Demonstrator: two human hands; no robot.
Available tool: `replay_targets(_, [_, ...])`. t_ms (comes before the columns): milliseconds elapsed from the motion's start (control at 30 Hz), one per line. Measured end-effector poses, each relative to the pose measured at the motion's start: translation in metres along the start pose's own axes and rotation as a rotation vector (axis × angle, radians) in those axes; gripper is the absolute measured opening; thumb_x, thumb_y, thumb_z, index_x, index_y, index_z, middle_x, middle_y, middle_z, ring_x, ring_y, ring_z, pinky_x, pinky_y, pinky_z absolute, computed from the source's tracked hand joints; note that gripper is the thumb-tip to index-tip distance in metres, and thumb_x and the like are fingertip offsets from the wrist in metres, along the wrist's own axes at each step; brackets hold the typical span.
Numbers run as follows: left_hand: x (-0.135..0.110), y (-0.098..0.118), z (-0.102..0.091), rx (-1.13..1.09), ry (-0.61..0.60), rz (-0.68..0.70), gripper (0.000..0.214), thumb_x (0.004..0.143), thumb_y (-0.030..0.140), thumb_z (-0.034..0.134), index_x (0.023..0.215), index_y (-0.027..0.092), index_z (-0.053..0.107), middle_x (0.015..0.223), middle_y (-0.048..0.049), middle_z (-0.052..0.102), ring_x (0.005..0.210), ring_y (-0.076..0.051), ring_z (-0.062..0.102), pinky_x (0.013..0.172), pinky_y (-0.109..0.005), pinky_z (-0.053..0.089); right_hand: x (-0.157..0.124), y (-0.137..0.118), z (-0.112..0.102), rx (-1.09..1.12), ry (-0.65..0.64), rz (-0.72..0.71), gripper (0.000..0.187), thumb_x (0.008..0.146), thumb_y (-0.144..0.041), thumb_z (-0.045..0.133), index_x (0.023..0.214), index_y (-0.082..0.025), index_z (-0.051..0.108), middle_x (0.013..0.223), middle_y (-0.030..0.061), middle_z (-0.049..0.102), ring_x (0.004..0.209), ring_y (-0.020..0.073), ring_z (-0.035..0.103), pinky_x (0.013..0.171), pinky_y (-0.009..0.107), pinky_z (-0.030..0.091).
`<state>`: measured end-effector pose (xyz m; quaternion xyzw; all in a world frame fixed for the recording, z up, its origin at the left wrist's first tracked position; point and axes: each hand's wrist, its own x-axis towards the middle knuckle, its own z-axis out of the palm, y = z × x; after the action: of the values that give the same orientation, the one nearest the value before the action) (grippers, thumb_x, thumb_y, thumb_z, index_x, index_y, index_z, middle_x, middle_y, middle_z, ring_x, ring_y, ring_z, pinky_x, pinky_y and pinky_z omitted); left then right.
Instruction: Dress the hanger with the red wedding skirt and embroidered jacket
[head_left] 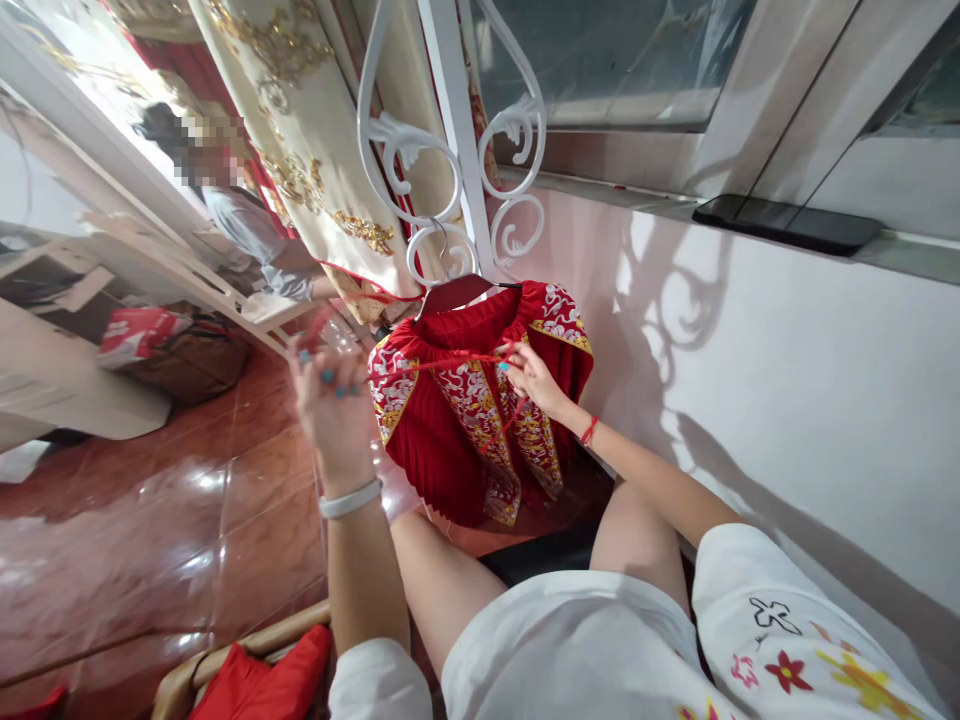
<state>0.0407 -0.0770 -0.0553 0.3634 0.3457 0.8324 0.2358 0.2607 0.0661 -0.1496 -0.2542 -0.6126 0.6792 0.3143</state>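
A red pleated skirt with white and gold embroidered panels hangs in front of me from a dark hanger. A thin red cord runs almost level across the upper part of the skirt, stretched between my hands. My right hand is closed in a pinch on the cord, close to the skirt's embroidered front. Further left, my left hand is raised beside the skirt with curled fingers closed on the cord's other stretch; motion blurs it. Another length of cord dangles below my right hand.
The hanger's hook is on a white scrolled metal stand. A dark phone lies on the ledge at right. Cream-and-gold drapery, another person and a brown bag are at left. Red cloth lies at lower left.
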Motion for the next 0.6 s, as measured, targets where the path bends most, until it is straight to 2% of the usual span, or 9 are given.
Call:
replay_targets(67, [-0.009, 0.015, -0.021, 0.038, 0.069, 0.089, 0.01, 0.081, 0.022, 0.065, 0.086, 0.029, 0.059, 0.066, 0.0059, 0.043, 0.048, -0.009, 0.023, 0.048, -0.022, 0.032, 0.003, 0.005, -0.006, -0.029, 0.093, -0.109, 0.019, 0.091, -0.027, 0.053, 0.108, -0.026, 0.045, 0.077, -0.0061, 0.046, 0.053, 0.009, 0.033, 0.051, 0.021, 0.029])
replay_targets(133, [-0.016, 0.025, -0.046, 0.078, 0.131, 0.101, 0.014, 0.081, 0.021, 0.064, 0.089, 0.031, 0.061, 0.067, 0.0059, 0.045, 0.047, -0.009, 0.022, 0.046, -0.022, 0.03, 0.008, 0.003, -0.014, -0.177, 0.114, -0.235, 0.014, 0.089, -0.024, 0.054, 0.102, -0.025, 0.048, 0.079, -0.0041, 0.049, 0.06, 0.01, 0.041, 0.058, 0.021, 0.034])
replay_targets(233, [-0.025, 0.025, -0.088, 0.103, 0.26, 0.103, 0.022, 0.071, 0.016, 0.068, 0.086, 0.029, 0.059, 0.064, 0.0065, 0.043, 0.047, -0.008, 0.022, 0.048, -0.02, 0.031, 0.02, -0.013, -0.029, -0.429, 0.148, -0.379, 0.013, 0.091, -0.019, 0.051, 0.102, -0.024, 0.053, 0.078, -0.0026, 0.051, 0.067, 0.0129, 0.047, 0.067, 0.024, 0.037])
replay_targets(300, [-0.033, 0.015, -0.113, 0.175, 0.352, 0.052, 0.026, 0.063, 0.016, 0.07, 0.082, 0.025, 0.055, 0.06, 0.0075, 0.039, 0.046, -0.007, 0.024, 0.051, -0.019, 0.034, 0.03, -0.025, -0.037, -0.604, 0.165, -0.415, 0.017, 0.093, -0.018, 0.047, 0.105, -0.025, 0.058, 0.072, -0.0026, 0.051, 0.066, 0.0146, 0.047, 0.069, 0.026, 0.037])
replay_targets(367, [-0.046, 0.001, -0.13, 0.339, 0.401, -0.102, 0.028, 0.061, 0.021, 0.069, 0.084, 0.023, 0.053, 0.061, 0.0074, 0.042, 0.049, -0.007, 0.034, 0.055, -0.02, 0.039, 0.036, -0.034, -0.041, -0.777, 0.128, -0.414, 0.018, 0.094, -0.02, 0.049, 0.106, -0.025, 0.063, 0.068, -0.0018, 0.053, 0.065, 0.0161, 0.05, 0.07, 0.027, 0.036])
replay_targets(433, [-0.061, -0.014, -0.133, 0.612, 0.365, -0.314, 0.023, 0.066, 0.025, 0.063, 0.087, 0.02, 0.056, 0.066, 0.0041, 0.05, 0.057, -0.01, 0.047, 0.061, -0.023, 0.043, 0.04, -0.038, -0.043, -0.91, 0.092, -0.407, 0.016, 0.092, -0.025, 0.057, 0.106, -0.024, 0.066, 0.069, -0.0004, 0.058, 0.067, 0.0175, 0.053, 0.069, 0.028, 0.035])
replay_targets(500, [-0.076, -0.028, -0.121, 0.975, 0.293, -0.451, 0.021, 0.071, 0.023, 0.058, 0.092, 0.018, 0.058, 0.076, -0.0008, 0.056, 0.067, -0.015, 0.055, 0.067, -0.029, 0.046, 0.04, -0.038, -0.042, -0.988, 0.091, -0.416, 0.015, 0.09, -0.027, 0.062, 0.103, -0.024, 0.068, 0.075, 0.0015, 0.064, 0.07, 0.0187, 0.057, 0.068, 0.028, 0.035])
replay_targets(533, [-0.081, -0.035, -0.109, 1.141, 0.269, -0.437, 0.023, 0.074, 0.021, 0.056, 0.096, 0.018, 0.059, 0.082, -0.003, 0.058, 0.07, -0.016, 0.056, 0.07, -0.031, 0.047, 0.04, -0.038, -0.042, -1.012, 0.096, -0.424, 0.013, 0.091, -0.026, 0.062, 0.101, -0.023, 0.069, 0.078, 0.0022, 0.067, 0.072, 0.019, 0.059, 0.068, 0.028, 0.035])
replay_targets(600, [-0.087, -0.049, -0.075, 1.349, 0.215, -0.246, 0.032, 0.078, 0.018, 0.054, 0.11, 0.018, 0.058, 0.095, -0.0066, 0.057, 0.078, -0.018, 0.058, 0.077, -0.034, 0.048, 0.041, -0.038, -0.04, -1.039, 0.098, -0.44, 0.012, 0.092, -0.023, 0.058, 0.097, -0.022, 0.069, 0.083, 0.003, 0.07, 0.073, 0.0191, 0.06, 0.068, 0.028, 0.035])
